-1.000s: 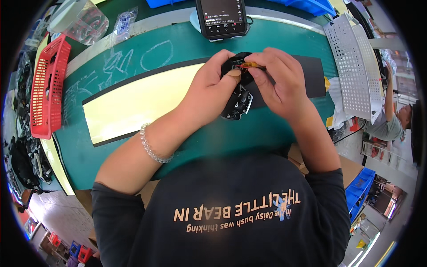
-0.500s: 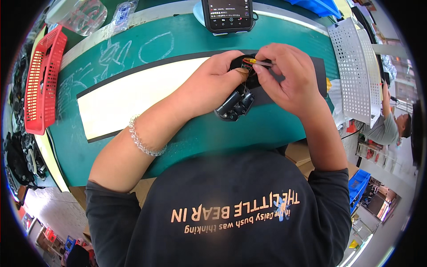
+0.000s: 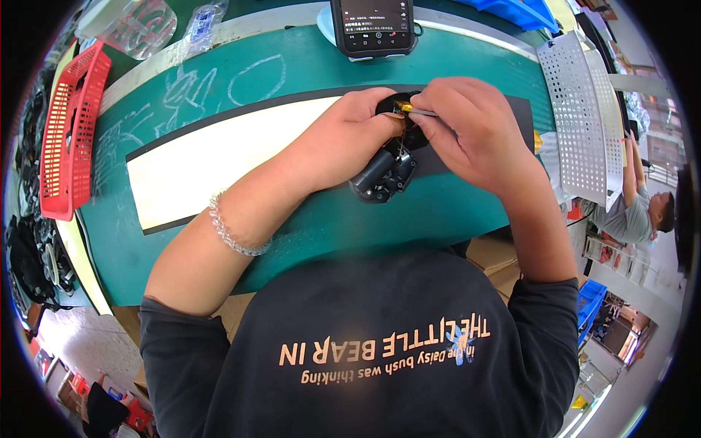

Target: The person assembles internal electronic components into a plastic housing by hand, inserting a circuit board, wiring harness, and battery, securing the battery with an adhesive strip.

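Note:
My left hand point(image 3: 358, 131) is closed around a black plastic housing point(image 3: 394, 101), with the thumb pressed at its inner side. From it hangs a second black part point(image 3: 381, 174) with a rounded cylinder, joined by thin wires. My right hand point(image 3: 475, 128) pinches a thin, flat grey piece with a yellow end point(image 3: 422, 112). That yellow end sits at the opening of the housing. My fingers partly hide the inside of the housing, so the exact contact cannot be made out.
Under my hands lies a pale sheet with a black border point(image 3: 234, 150) on the green table mat point(image 3: 307, 226). A phone point(image 3: 376, 31) stands at the far edge. A red basket point(image 3: 73, 131) is at left, a white perforated basket point(image 3: 580, 117) at right. Another person point(image 3: 639, 212) sits far right.
My right hand has turned and moved slightly down, tilting the grey piece, and its yellow end has come lower and closer to the housing. My left hand keeps its grip.

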Tool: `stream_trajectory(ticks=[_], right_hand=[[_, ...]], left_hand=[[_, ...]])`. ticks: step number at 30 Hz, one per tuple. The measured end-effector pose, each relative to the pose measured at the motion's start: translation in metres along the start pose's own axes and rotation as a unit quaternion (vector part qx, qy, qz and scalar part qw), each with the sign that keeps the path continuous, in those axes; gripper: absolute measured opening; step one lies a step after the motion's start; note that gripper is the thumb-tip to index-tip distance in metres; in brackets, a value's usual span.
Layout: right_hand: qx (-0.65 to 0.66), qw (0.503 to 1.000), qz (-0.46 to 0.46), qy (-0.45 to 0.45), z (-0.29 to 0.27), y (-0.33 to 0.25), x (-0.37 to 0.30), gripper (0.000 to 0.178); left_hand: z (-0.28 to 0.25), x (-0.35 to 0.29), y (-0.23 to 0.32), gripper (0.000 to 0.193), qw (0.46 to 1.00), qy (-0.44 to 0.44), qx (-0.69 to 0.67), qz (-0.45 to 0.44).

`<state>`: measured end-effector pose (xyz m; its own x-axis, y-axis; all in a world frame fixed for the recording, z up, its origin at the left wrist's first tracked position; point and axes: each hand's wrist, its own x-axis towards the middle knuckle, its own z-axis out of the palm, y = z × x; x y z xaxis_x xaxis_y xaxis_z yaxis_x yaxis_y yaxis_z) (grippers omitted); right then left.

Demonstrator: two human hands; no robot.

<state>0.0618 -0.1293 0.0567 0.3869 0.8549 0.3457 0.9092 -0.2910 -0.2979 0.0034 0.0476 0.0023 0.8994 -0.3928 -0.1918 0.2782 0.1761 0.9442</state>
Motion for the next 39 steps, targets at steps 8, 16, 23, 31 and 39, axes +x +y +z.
stream_trajectory(ticks=[8,16,23,31,39], right_hand=[[-0.044,0.997,0.024,-0.050,-0.012,-0.006,0.007,0.013],[0.103,0.975,0.142,-0.136,-0.016,0.003,0.015,0.011],[0.069,0.979,0.132,-0.137,-0.012,0.005,0.017,0.010],[0.074,0.981,0.136,-0.118,0.002,0.014,0.014,0.011],[-0.011,0.994,0.099,-0.041,0.014,0.013,0.005,0.009]], left_hand=[[-0.005,0.000,0.006,0.027,0.999,-0.013,-0.032,-0.018],[-0.006,0.002,0.004,0.033,0.995,0.011,-0.075,-0.064],[-0.010,0.001,0.008,0.029,0.988,-0.014,-0.130,-0.083],[-0.017,0.002,0.007,0.028,0.984,-0.030,-0.144,-0.099],[-0.020,0.004,0.010,0.027,0.979,-0.064,-0.179,-0.072]])
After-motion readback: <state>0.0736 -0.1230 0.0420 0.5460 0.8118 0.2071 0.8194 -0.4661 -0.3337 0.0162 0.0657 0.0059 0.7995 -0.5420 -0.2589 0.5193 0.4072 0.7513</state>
